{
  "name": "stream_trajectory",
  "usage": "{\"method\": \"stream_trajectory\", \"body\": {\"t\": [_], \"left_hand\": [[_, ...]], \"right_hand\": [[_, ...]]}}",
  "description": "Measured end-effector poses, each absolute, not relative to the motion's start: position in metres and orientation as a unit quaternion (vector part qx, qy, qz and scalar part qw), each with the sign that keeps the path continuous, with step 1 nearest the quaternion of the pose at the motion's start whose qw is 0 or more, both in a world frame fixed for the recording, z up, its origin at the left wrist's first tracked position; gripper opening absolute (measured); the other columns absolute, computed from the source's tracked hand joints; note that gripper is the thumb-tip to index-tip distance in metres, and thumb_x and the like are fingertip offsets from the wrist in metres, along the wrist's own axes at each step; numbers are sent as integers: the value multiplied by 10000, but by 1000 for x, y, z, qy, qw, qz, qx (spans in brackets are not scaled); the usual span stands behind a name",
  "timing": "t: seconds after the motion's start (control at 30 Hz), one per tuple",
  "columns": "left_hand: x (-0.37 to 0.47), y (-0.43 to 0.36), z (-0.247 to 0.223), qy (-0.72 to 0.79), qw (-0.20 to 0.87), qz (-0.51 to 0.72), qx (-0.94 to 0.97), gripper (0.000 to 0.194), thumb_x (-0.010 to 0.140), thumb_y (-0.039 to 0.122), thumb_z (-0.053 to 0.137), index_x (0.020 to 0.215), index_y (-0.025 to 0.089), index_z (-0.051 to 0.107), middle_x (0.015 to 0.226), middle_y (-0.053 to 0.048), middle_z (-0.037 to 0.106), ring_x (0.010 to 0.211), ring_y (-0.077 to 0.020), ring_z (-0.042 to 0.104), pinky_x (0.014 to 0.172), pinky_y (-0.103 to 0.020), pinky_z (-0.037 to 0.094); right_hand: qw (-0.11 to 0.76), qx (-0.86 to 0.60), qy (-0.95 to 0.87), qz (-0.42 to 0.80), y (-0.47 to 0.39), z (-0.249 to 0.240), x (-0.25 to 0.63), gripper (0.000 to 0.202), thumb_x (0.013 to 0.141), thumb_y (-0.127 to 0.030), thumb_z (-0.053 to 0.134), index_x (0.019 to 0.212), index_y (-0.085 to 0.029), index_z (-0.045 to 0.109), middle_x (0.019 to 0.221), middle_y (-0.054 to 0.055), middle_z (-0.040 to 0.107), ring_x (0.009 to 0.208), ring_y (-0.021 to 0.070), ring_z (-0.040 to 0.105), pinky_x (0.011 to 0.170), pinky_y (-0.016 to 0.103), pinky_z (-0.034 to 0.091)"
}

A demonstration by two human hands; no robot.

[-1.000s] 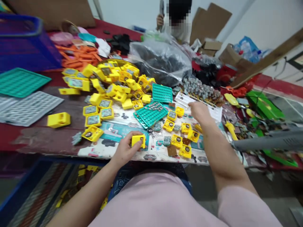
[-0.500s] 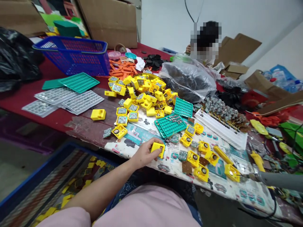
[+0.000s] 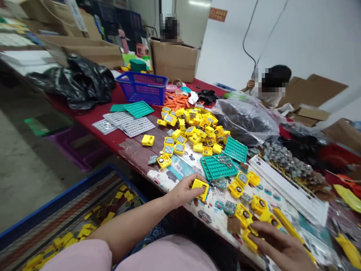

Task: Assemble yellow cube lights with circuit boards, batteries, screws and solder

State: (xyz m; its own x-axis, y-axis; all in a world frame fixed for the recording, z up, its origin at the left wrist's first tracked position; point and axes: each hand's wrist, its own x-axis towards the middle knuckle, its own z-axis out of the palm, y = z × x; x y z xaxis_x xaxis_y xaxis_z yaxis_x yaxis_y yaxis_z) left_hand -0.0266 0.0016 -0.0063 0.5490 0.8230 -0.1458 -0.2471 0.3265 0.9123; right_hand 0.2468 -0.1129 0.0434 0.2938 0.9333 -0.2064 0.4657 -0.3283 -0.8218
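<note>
At 4 o'clock from the left hand (image 3: 187, 192), the right hand (image 3: 278, 242) is bending its fingers over a yellow case near the front edge of the counter (image 3: 132, 145). The fingers are covering the contact, so I cannot tell if this grip is closing on something. The left hand is gripping the perforated yellow case (image 3: 199, 186), its thumb pressing the near side; probably this is steadying the case and leaving the right hand free.

At 8 o'clock, a blue-rimmed crate (image 3: 56, 204) is standing lower than the counter, with many yellow pieces lying inside.

A little farther, at 4 o'clock, open yellow cases (image 3: 243, 216) are facing upward, perhaps so that their insides are easy to reach. At 1 o'clock, a green tray (image 3: 219, 174) is carrying small round pieces (image 3: 222, 159), apparently so they are not rolling away. At 3 o'clock, a long white tray (image 3: 284, 184) is lying.

Beyond, at 12 o'clock, a yellow pile (image 3: 197, 130) is spreading; at 11 o'clock, a blue basket (image 3: 153, 94) is standing.
</note>
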Motion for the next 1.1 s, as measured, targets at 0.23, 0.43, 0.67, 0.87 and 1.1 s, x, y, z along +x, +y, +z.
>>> {"method": "stream_trajectory", "body": {"t": [0.23,0.43,0.67,0.87,1.1], "left_hand": [[-17,6,3,304,760,410,403,553,674,518,784,1017,178,516,882,-28,654,672,-171,696,455,-202,489],[-12,2,15,282,798,400,352,547,744,382,736,1203,173,523,1057,-82,675,889,-231,709,600,-266,578],[-7,-6,8,310,773,374,407,525,821,408,690,1264,171,539,1143,-77,651,955,-208,655,712,-308,604],[-3,-11,6,302,767,366,432,484,834,427,690,1236,181,579,1138,-58,655,945,-171,624,737,-253,592],[-5,-14,3,310,756,370,442,422,836,400,673,1185,169,620,1068,-43,661,885,-159,648,696,-235,587]], "right_hand": [[390,-572,-697,188,-57,44,212,187,867,-400,660,932,-285,792,839,11,779,698,135,725,653,195,584],[444,-466,-765,-7,-44,54,188,186,819,-127,728,954,-254,730,839,-15,774,725,110,725,714,202,588],[361,-409,-820,-174,-51,32,188,316,822,-128,725,1098,-278,697,880,14,743,781,132,692,728,248,559],[331,-366,-848,-193,-47,26,188,277,843,-176,711,1117,-207,682,879,42,725,814,147,660,739,260,535],[359,-421,-826,-103,-50,24,181,173,863,-235,705,1035,-255,693,1088,61,727,1047,187,663,897,348,574]]}}
